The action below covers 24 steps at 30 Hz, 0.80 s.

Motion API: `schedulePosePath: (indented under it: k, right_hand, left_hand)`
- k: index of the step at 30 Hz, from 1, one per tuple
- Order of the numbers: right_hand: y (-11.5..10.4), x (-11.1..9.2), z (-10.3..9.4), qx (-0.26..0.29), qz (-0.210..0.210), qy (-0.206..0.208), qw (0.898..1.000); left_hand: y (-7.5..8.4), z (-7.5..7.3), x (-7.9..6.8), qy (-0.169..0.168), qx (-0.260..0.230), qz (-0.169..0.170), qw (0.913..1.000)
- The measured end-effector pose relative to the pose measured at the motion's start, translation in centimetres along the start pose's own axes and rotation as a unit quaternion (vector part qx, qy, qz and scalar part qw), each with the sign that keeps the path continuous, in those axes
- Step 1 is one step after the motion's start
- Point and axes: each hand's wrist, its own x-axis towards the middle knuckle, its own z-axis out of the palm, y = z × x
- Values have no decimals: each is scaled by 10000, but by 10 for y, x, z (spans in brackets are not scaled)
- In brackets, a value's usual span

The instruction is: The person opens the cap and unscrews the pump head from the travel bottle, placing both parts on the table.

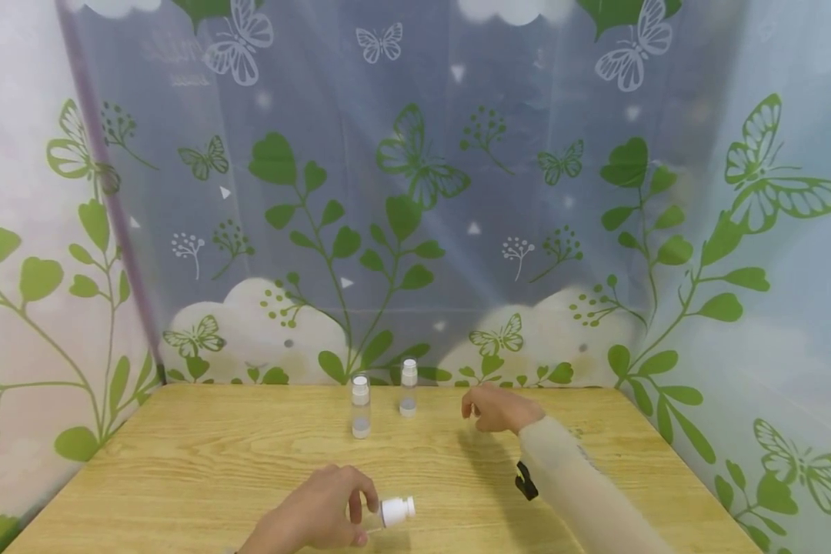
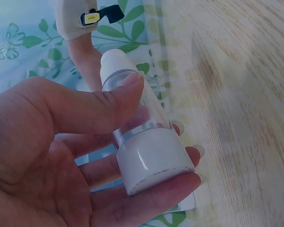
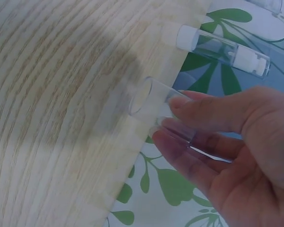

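Note:
My left hand (image 1: 322,508) holds a small clear pump bottle with a white top (image 1: 398,511), tilted on its side over the near part of the table. In the left wrist view its thumb lies across the clear body and the fingers curl under the white base (image 2: 156,158). Over the far right of the table, my right hand (image 1: 500,408) pinches a clear, open-ended cap (image 3: 151,101) between thumb and fingers. That cap hardly shows in the head view. Two capped bottles of the same kind, a nearer one (image 1: 361,409) and a farther one (image 1: 408,391), stand upright left of the right hand.
The wooden table (image 1: 215,454) ends at a patterned curtain (image 1: 498,231) with leaves and butterflies, which also hangs at both sides. A black strap device (image 1: 525,482) is worn at the right forearm's cream sleeve (image 1: 582,477).

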Motion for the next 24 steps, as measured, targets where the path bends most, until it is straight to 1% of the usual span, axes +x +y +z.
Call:
schedulePosePath:
  k: [4, 12, 24]
  right_hand:
    - [2, 4, 3, -23, 63, 11, 10000]
    - [2, 10, 5, -113, 324, -46, 9994]
    - [5, 15, 5, -275, 290, -43, 9992]
  left_hand:
    - [1, 1, 0, 15, 62, -22, 10000]
    - [0, 2, 1, 9, 105, -41, 9999]
    - [1, 2, 1, -60, 162, -100, 9998]
